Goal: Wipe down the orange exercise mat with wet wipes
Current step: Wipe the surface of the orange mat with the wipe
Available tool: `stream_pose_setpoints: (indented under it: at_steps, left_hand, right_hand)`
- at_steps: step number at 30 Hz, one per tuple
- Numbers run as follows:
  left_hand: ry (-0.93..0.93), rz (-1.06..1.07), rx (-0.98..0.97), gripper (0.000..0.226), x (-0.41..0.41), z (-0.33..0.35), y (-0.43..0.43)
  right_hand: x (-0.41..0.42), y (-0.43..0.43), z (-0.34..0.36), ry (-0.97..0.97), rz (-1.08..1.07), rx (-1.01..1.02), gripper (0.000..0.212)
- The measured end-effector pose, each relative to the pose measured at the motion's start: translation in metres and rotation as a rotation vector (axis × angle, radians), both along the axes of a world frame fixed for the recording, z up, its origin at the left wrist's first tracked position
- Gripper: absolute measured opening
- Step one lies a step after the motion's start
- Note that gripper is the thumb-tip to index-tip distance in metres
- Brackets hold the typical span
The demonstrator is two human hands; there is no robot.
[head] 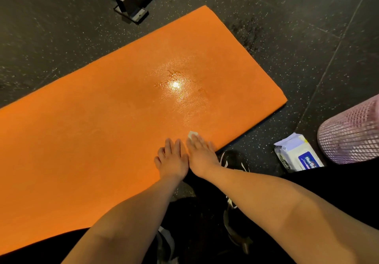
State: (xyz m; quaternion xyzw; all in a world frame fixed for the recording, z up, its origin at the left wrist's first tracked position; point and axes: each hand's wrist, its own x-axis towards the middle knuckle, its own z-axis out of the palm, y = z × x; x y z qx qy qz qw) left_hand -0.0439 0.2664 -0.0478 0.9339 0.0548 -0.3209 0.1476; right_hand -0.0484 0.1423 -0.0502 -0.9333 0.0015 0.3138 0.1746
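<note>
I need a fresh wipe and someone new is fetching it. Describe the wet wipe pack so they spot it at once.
Find the orange exercise mat on the dark speckled floor and go just past its near right corner. There, beside the pink mesh basket, lies the wet wipe pack: a soft white packet with a blue label.

Both bare arms outstretched. Left hand [173, 159] flat on orange mat [98, 124] by its near edge; right hand [202, 154] touching alongside, straight fingers pressing wipe [192, 135].

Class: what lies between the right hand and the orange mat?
A white wipe, pressed under the right hand onto the mat; only its corner shows beyond the hand, in the head view.
</note>
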Motion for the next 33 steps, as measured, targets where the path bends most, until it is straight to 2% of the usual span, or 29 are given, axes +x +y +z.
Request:
stream_pose_setpoints:
  at_steps: [2,4,8,10,14,16,18,21,23,27,29,31,33]
  left_hand:
    - [-0.02,0.025,-0.013,0.056,0.004,0.0,0.004]
    - [-0.052,0.017,-0.007,0.056,0.009,-0.001,0.008]
    - [-0.064,0.005,0.036,0.06,0.026,-0.004,0.017]
    - [-0.06,0.009,0.049,0.061,0.034,-0.007,0.021]
    - [-0.075,0.052,0.052,0.061,0.054,-0.016,0.026]
    - [-0.084,0.077,0.063,0.061,0.069,-0.019,0.028]
    - [-0.099,0.081,0.078,0.06,0.084,-0.022,0.031]
    - [-0.132,0.078,0.07,0.06,0.1,-0.028,0.034]
    - [-0.144,0.09,0.039,0.061,0.108,-0.032,0.035]
    - [-0.171,0.108,0.018,0.06,0.112,-0.037,0.033]
    - [-0.208,0.092,0.035,0.061,0.11,-0.04,0.033]
    - [-0.237,0.03,0.039,0.061,0.112,-0.039,0.032]
    - [-0.216,-0.053,0.002,0.059,0.121,-0.037,0.027]
  right_hand:
    - [0.005,0.006,-0.004,0.003,0.101,0.052,0.062]
    - [0.019,0.0,-0.005,-0.008,0.115,0.037,0.061]
    - [0.053,-0.014,-0.006,-0.002,-0.113,-0.036,0.066]
    - [0.061,-0.008,-0.01,0.004,-0.152,-0.028,0.066]
    - [0.068,0.018,-0.022,-0.039,0.12,0.074,0.062]
    - [0.082,0.015,-0.029,-0.076,0.173,0.077,0.059]
    - [0.102,0.003,-0.033,-0.096,0.08,0.017,0.057]
    - [0.128,-0.006,-0.035,-0.095,-0.176,-0.02,0.061]
    - [0.136,0.005,-0.035,-0.109,-0.212,0.011,0.062]
    - [0.134,0.026,-0.037,-0.136,0.055,0.065,0.06]
    - [0.139,0.012,-0.042,-0.172,0.121,0.064,0.058]
    - [0.144,-0.009,-0.047,-0.211,0.025,0.019,0.058]
    - [0.149,-0.025,-0.047,-0.203,-0.204,-0.047,0.059]
